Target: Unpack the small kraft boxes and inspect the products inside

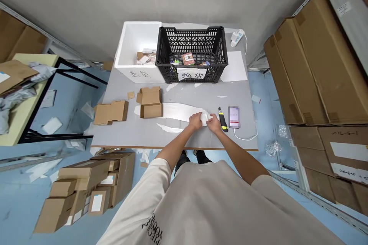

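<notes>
Two-handed pinch: left hand (196, 121) and right hand (214, 123) grip white wrap (205, 117); swinging the latter wide could knock the cutter (222, 119) at its 3 o'clock.

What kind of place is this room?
Probably a packing room or storeroom: big boxes are stacked on the right, and a small open box and a cutter lie on the table.

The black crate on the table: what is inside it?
Inside the black crate, a reddish packet and smaller colourful items are visible. The front wall and white label hide anything lower.
</notes>
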A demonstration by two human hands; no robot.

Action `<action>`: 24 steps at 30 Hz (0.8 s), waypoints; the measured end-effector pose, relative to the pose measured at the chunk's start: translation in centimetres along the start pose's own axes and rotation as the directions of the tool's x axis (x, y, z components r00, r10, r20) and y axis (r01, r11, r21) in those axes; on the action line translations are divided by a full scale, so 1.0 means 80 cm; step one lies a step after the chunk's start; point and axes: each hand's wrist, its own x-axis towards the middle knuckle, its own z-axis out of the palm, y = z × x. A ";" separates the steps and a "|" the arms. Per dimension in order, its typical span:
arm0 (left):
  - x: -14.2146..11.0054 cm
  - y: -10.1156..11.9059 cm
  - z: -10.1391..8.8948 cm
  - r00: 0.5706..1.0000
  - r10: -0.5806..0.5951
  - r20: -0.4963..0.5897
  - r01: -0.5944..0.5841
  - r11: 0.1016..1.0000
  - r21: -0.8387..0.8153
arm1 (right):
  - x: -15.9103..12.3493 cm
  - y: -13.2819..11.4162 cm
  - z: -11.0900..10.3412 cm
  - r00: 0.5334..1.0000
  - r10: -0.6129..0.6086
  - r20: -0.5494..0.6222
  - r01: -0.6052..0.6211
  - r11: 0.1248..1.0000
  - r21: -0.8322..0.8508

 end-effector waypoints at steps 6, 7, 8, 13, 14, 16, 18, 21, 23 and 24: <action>-0.020 -0.034 -0.012 0.992 -0.114 -0.057 0.111 0.992 -0.058 | 0.005 -0.027 0.022 0.987 -0.141 0.077 0.137 0.989 0.054; -0.027 -0.046 -0.015 0.989 -0.136 -0.059 0.130 0.988 -0.088 | 0.007 -0.033 0.029 0.981 -0.167 0.099 0.162 0.985 0.063; -0.033 -0.059 -0.020 0.986 -0.158 -0.056 0.150 0.981 -0.121 | 0.010 -0.040 0.038 0.975 -0.189 0.120 0.181 0.981 0.069; -0.061 -0.123 -0.037 0.965 -0.258 -0.035 0.239 0.930 -0.278 | 0.023 -0.077 0.093 0.942 -0.252 0.222 0.231 0.966 0.120; -0.065 -0.132 -0.039 0.961 -0.273 -0.039 0.249 0.921 -0.299 | 0.024 -0.084 0.103 0.938 -0.260 0.230 0.235 0.963 0.131; -0.071 -0.146 -0.043 0.954 -0.295 -0.048 0.262 0.903 -0.341 | 0.023 -0.094 0.116 0.941 -0.274 0.200 0.250 0.958 0.139; -0.075 -0.152 -0.049 0.950 -0.307 -0.057 0.262 0.884 -0.386 | 0.020 -0.098 0.119 0.952 -0.279 0.123 0.263 0.956 0.131; -0.075 -0.149 -0.064 0.956 -0.277 -0.093 0.203 0.859 -0.470 | 0.010 -0.091 0.108 0.970 -0.242 0.029 0.236 0.963 0.129; -0.069 -0.142 -0.077 0.964 -0.224 -0.140 0.114 0.830 -0.545 | 0.002 -0.081 0.096 0.981 -0.195 0.005 0.192 0.972 0.136; -0.064 -0.138 -0.083 0.968 -0.190 -0.164 0.060 0.811 -0.582 | -0.002 -0.076 0.092 0.985 -0.171 -0.009 0.170 0.976 0.135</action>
